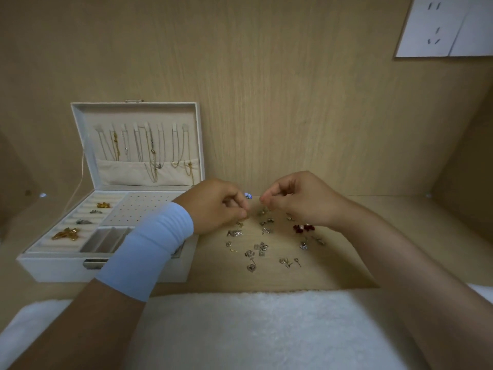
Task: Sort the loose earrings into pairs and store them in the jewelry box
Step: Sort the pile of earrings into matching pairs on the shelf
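Fingertips (241,209) of both curled hands over earrings (262,247); contents unclear

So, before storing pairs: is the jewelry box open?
Open: the jewelry box lid stands upright, showing hung necklaces and the empty stud panel.

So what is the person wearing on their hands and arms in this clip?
The left hand and right hand are bare, with no gloves, and no rings or watch show. The left forearm wears a snug, plain light blue band from wrist toward mid-forearm. The right forearm is uncovered.
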Tool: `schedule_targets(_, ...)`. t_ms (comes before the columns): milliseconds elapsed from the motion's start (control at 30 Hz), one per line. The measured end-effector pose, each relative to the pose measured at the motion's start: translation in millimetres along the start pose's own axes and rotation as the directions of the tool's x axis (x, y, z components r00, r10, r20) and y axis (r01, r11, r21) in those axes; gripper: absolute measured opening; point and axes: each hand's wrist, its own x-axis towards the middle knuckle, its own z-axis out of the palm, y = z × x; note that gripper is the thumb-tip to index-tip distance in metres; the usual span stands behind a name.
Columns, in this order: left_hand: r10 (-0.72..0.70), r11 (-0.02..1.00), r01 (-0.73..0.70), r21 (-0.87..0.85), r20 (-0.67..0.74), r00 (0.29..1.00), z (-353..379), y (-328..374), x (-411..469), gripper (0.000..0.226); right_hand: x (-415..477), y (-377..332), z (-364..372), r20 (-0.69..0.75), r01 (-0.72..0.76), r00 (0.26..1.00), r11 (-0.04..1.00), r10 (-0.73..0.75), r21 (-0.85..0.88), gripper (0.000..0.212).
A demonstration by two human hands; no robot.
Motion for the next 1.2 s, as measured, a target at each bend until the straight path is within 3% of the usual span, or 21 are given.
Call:
schedule_targets(133,-0.09,0.966,0.061,0.25,0.105,0.99,-11.1,2.8,-11.4,0.007,-3.6,-1.1,27.1,0.183,0.071,0.982,0.98,-0.036,-0.187,0.008)
schedule_targets(233,-0.12,0.94,0.082,0.332,0.094,0.988,-18.6,1.3,-16.6,0.005,-7.4,-5.5,45.1,0.273,0.147,0.957,0.973,-0.096,-0.175,0.008)
schedule_targets(433,-0.136,0.935,0.097,0.342,0.091,0.987,-22.5,-3.9,-19.2,0.004,-11.4,-5.8,53.5,0.307,0.17,0.945,0.97,-0.11,-0.176,0.008)
schedule_targets(667,-0.069,0.931,0.004,0.364,0.166,0.984,-12.5,-4.0,-16.5,0.006,-6.9,-5.0,33.2,0.336,0.084,0.942,0.972,-0.006,-0.218,0.006)
schedule_targets(933,-0.071,0.932,-0.015,0.361,0.223,0.972,1.8,-11.0,-9.1,0.004,-0.7,2.6,29.1,0.177,-0.008,0.983,0.982,0.042,-0.188,0.016)
schedule_targets(1200,-0.018,0.966,-0.062,0.251,0.304,0.952,9.0,-2.4,-9.1,0.006,-5.1,0.4,26.8,0.256,0.01,0.966,0.975,0.048,-0.222,0.014)
